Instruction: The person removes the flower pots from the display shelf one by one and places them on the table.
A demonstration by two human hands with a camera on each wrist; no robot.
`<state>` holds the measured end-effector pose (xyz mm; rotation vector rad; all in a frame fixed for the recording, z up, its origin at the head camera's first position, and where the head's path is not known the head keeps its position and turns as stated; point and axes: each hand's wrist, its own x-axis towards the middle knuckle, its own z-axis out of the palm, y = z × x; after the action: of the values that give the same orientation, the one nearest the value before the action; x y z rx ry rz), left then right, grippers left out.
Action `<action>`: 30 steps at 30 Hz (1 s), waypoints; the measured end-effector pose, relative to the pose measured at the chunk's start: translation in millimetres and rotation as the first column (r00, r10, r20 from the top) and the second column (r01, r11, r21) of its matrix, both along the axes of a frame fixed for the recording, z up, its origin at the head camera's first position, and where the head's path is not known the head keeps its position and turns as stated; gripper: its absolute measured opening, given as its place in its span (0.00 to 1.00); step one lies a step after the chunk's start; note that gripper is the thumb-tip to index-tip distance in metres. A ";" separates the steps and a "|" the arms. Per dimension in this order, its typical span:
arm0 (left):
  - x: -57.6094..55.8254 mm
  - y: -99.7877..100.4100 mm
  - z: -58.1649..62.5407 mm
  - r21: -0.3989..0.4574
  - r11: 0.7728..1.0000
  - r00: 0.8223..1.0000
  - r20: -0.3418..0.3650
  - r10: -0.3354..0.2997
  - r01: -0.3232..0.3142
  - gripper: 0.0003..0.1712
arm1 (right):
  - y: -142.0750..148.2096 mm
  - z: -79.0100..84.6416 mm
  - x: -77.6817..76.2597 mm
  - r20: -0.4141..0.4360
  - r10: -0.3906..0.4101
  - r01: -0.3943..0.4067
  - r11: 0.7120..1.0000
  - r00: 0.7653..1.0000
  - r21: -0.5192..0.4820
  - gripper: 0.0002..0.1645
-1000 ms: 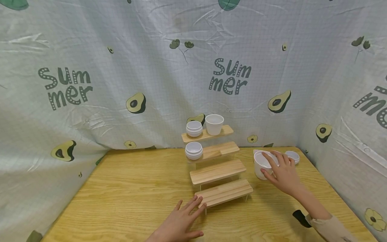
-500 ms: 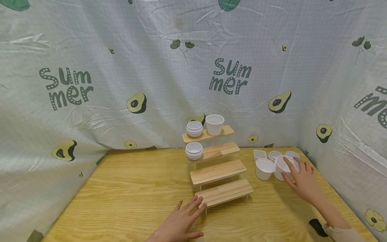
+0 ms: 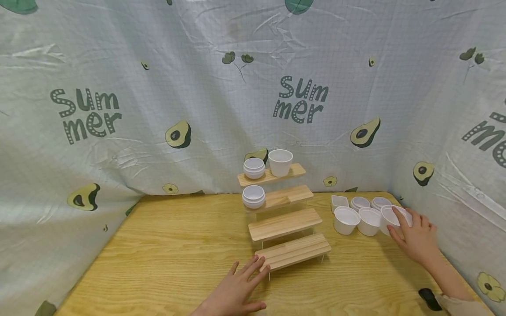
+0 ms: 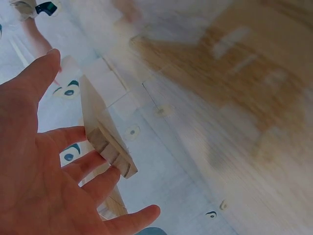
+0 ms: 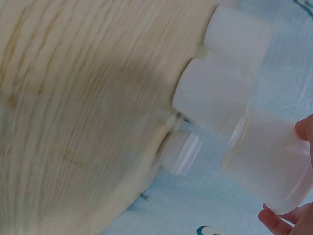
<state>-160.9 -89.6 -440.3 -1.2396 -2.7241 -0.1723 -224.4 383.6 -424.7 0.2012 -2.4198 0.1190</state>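
Observation:
My right hand (image 3: 419, 239) grips a white plastic cup (image 3: 388, 221) by its rim at the right side of the table. In the right wrist view this cup (image 5: 269, 156) appears with its base clear of the wood, thumb and fingertips at its rim. Two similar cups stand left of it, a middle one (image 3: 369, 222) and a left one (image 3: 346, 220). My left hand (image 3: 239, 285) has its fingers spread, the fingertips touching the left end of the lowest wooden step (image 3: 294, 251) of a tiered stand; the left wrist view shows fingertips against a board's end (image 4: 115, 152).
Behind the cups sit a square white container (image 3: 340, 201) and two round white jars (image 3: 360, 203), (image 3: 381, 202). On the stand's upper tiers are a cup (image 3: 280, 163), a jar (image 3: 254, 168) and another jar (image 3: 254, 196). A patterned curtain (image 3: 221, 109) surrounds the table's back and sides.
My right hand has moved rightward along the front row of cups. The left and middle cups now stand free on the table where it was earlier. My left hand has stayed still.

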 end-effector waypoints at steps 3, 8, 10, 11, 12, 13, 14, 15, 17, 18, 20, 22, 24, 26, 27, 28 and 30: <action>0.3 0.1 -0.3 -0.002 1.000 1.000 -0.011 -0.001 0.001 0.42 | 6.3 -0.4 0.1 0.019 -0.022 0.022 1.000 1.000 0.006 0.31; 0.7 0.3 -0.9 -0.003 1.000 1.000 -0.012 -0.001 0.001 0.42 | 14.6 -1.4 -1.7 0.029 -0.041 0.042 0.999 0.999 -0.010 0.31; 0.7 0.3 -0.8 -0.003 1.000 1.000 -0.004 -0.001 0.001 0.42 | 17.3 -1.9 -2.7 0.041 -0.048 0.049 0.999 0.998 -0.021 0.31; 0.6 0.3 -0.7 -0.003 1.000 1.000 -0.001 -0.001 0.001 0.43 | 18.4 -1.9 -3.1 0.047 -0.053 0.054 0.998 0.997 -0.024 0.31; 0.6 0.4 -0.5 -0.003 1.000 1.000 0.002 -0.001 0.001 0.43 | 19.5 -2.0 -3.6 0.049 -0.056 0.057 0.998 0.997 -0.024 0.31; 0.7 0.3 -0.4 -0.003 1.000 1.000 0.006 0.000 0.000 0.43 | 20.4 -2.0 -4.1 0.048 -0.057 0.058 0.998 0.997 -0.024 0.31; 0.7 0.3 -0.1 -0.004 1.000 1.000 0.008 0.001 -0.001 0.43 | 21.3 -1.7 -4.6 0.051 -0.059 0.061 0.998 0.997 -0.022 0.31; 0.8 0.3 0.1 -0.004 1.000 1.000 0.011 0.001 -0.001 0.43 | 22.0 -1.5 -5.0 0.055 -0.064 0.065 0.998 0.996 -0.018 0.31; 0.5 0.2 0.9 -0.005 1.000 1.000 0.013 0.001 -0.001 0.43 | 23.7 -1.0 -6.6 0.050 -0.069 0.069 0.998 0.996 -0.009 0.31; 0.4 0.2 1.2 -0.006 1.000 1.000 0.015 0.001 -0.001 0.43 | 24.7 -0.9 -7.5 0.047 -0.070 0.070 0.998 0.996 -0.006 0.32; 0.3 0.2 1.7 -0.006 1.000 1.000 0.021 0.000 0.000 0.42 | 27.0 -1.1 -9.3 0.050 -0.075 0.076 0.997 0.996 -0.003 0.32; 0.2 0.4 1.7 -0.006 1.000 1.000 0.020 -0.001 0.001 0.42 | 29.8 -2.5 -10.9 0.054 -0.083 0.083 0.997 0.995 0.008 0.31; 0.1 0.5 1.5 -0.005 1.000 1.000 0.015 -0.003 0.003 0.42 | 32.7 -4.4 -12.1 0.064 -0.094 0.092 0.995 0.994 0.026 0.31; 0.0 0.6 1.1 -0.003 1.000 1.000 0.009 -0.004 0.004 0.42 | 35.4 -6.9 -13.1 0.072 -0.107 0.103 0.993 0.992 0.057 0.31; -0.1 0.6 0.9 -0.003 1.000 1.000 0.005 -0.004 0.004 0.42 | 36.4 -7.9 -13.3 0.081 -0.114 0.108 0.991 0.990 0.072 0.32; -0.1 0.6 0.6 -0.004 1.000 1.000 0.003 -0.004 0.004 0.42 | 37.4 -9.2 -13.9 0.079 -0.118 0.111 0.990 0.990 0.089 0.31; 0.0 0.4 0.4 -0.004 1.000 1.000 0.001 -0.003 0.003 0.42 | 38.9 -12.1 -15.1 0.085 -0.128 0.118 0.986 0.988 0.121 0.32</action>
<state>-160.9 -89.2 -439.9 -1.2451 -2.7245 -0.1684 -239.5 422.5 -436.8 0.0997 -2.5264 -0.0697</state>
